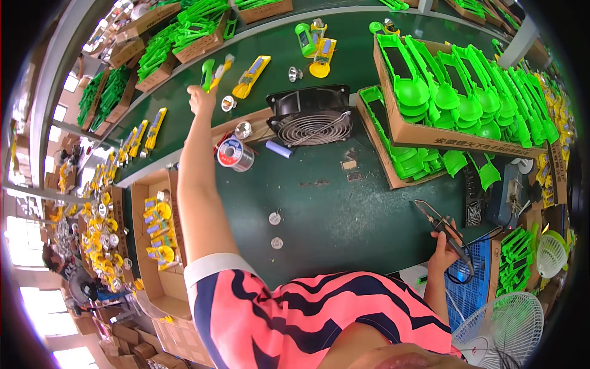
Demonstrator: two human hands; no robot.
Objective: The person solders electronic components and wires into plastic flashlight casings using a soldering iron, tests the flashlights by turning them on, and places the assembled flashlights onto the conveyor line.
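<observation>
My left arm stretches far forward over the green conveyor belt (pixel 178 92). At its end my left hand (pixel 200 101) is closed at the near end of a green plastic shell (pixel 208 72); a yellow part (pixel 221 71) lies right beside it. On the right, my right hand (pixel 441 247) grips a soldering iron (pixel 453 241) by its dark handle, the metal tip pointing up and left above the bench. A reflector cup (pixel 228 103) and a yellow flashlight part (pixel 251 77) lie on the belt near my left hand.
A black fan (pixel 311 117) stands mid-bench, with a solder spool (pixel 235 155) and a blue battery cell (pixel 279 149) to its left. Cartons of green shells (pixel 405 132) are stacked on the right. An open carton (pixel 169 295) with yellow parts sits left. A white fan (pixel 504 329) is at lower right.
</observation>
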